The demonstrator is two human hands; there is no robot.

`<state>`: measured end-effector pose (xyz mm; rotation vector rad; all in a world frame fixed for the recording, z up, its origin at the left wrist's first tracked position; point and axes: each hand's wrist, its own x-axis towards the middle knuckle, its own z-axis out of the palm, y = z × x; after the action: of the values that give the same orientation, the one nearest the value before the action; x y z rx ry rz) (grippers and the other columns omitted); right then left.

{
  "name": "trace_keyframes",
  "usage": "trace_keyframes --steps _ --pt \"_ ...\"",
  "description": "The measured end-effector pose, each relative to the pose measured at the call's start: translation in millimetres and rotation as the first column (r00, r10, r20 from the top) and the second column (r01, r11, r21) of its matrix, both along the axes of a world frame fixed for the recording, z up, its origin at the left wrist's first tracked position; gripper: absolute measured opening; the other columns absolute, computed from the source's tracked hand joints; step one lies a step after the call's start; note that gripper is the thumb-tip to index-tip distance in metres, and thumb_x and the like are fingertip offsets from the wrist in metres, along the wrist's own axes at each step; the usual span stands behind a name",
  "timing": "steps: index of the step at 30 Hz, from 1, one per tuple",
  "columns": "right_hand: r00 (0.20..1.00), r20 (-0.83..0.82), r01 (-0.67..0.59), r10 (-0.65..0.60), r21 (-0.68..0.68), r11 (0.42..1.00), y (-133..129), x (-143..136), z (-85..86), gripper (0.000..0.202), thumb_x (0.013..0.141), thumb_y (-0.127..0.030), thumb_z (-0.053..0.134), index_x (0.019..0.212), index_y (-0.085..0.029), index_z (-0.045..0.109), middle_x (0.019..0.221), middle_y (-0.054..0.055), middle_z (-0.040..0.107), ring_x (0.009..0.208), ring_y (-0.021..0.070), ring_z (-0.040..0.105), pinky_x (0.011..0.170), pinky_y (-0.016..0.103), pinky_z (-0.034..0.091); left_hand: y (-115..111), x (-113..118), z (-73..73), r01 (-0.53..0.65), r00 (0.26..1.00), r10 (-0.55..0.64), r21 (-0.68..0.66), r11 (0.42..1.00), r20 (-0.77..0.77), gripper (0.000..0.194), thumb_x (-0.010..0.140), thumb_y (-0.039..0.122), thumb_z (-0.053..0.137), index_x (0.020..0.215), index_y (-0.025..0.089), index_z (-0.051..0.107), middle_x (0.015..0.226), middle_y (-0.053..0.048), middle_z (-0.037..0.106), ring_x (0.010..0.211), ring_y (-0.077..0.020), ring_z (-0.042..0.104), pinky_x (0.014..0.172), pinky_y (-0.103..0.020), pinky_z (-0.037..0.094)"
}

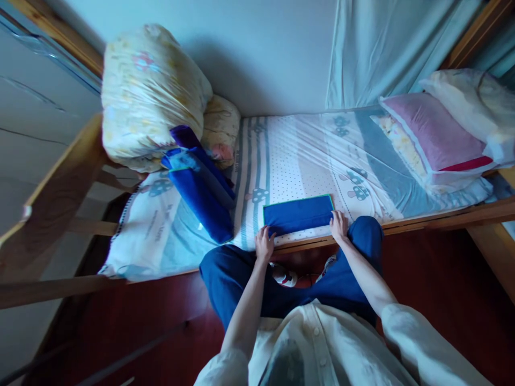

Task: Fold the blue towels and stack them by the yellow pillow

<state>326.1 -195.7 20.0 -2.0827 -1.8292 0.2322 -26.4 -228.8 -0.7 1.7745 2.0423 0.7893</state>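
A blue cloth (298, 215) with green edging lies on the bed's front edge, folded into a long flat rectangle. At its near left corner, my left hand (264, 244) is closed with curled fingers on the fabric. My right hand (338, 225) pinches the cloth's right edge near the front corner. To the left of the cloth, a loosely folded bundle of darker blue cloth (205, 198) rests on the sheet and leans toward the pillows.
The bed has a patterned sheet (309, 155) and a wooden front rail (442, 217). A bulky yellow quilt (153, 96) is piled at the left end. A pink pillow (438, 131) lies at the right. A curtain (374, 53) hangs behind.
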Motion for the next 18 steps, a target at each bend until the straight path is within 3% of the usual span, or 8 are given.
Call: trace_keyframes --steps 2,4,10,18 --pt "0.990 0.078 -0.118 0.121 -0.043 0.992 -6 -7 5.5 0.052 0.089 -0.008 0.044 0.138 -0.017 0.058 0.146 0.015 0.057 0.132 0.0271 0.051 0.109 0.044 0.040 -3 7 -3.0 0.111 0.992 -0.112 -0.019 0.994 -0.056 0.041 0.088 0.029 0.061 0.126 0.015 0.062 0.141 -0.020 0.059 0.136 -0.0334 0.052 0.114 -0.052 0.041" --pt "0.975 0.138 -0.160 0.176 -0.120 0.980 -9 -9 8.2 0.059 0.087 -0.006 0.044 0.144 -0.016 0.054 0.154 0.015 0.050 0.140 0.0279 0.045 0.113 0.046 0.037 -6 12 -6.7 0.132 0.985 -0.138 -0.060 0.989 -0.107 0.048 0.088 0.027 0.059 0.134 0.012 0.058 0.148 -0.023 0.054 0.142 -0.0351 0.045 0.117 -0.054 0.037" --pt "0.955 0.214 -0.133 0.206 -0.313 0.940 -6 -11 3.9 0.062 0.090 -0.007 0.041 0.151 -0.011 0.047 0.159 0.019 0.042 0.150 0.0286 0.035 0.117 0.050 0.032 -5 14 -8.8 0.099 0.962 -0.145 -0.201 0.975 -0.232 0.063 0.086 0.009 0.044 0.149 0.004 0.046 0.155 -0.025 0.045 0.151 -0.0317 0.034 0.123 -0.051 0.029" --pt "0.943 0.261 -0.111 0.207 -0.339 0.934 5 -16 -8.9 0.063 0.092 -0.006 0.034 0.155 -0.009 0.042 0.158 0.022 0.041 0.151 0.0313 0.034 0.114 0.056 0.035 4 16 -7.2 0.087 0.932 -0.175 -0.275 0.958 -0.316 0.056 0.094 0.010 0.035 0.149 0.004 0.049 0.152 -0.027 0.048 0.147 -0.0337 0.040 0.121 -0.054 0.032"
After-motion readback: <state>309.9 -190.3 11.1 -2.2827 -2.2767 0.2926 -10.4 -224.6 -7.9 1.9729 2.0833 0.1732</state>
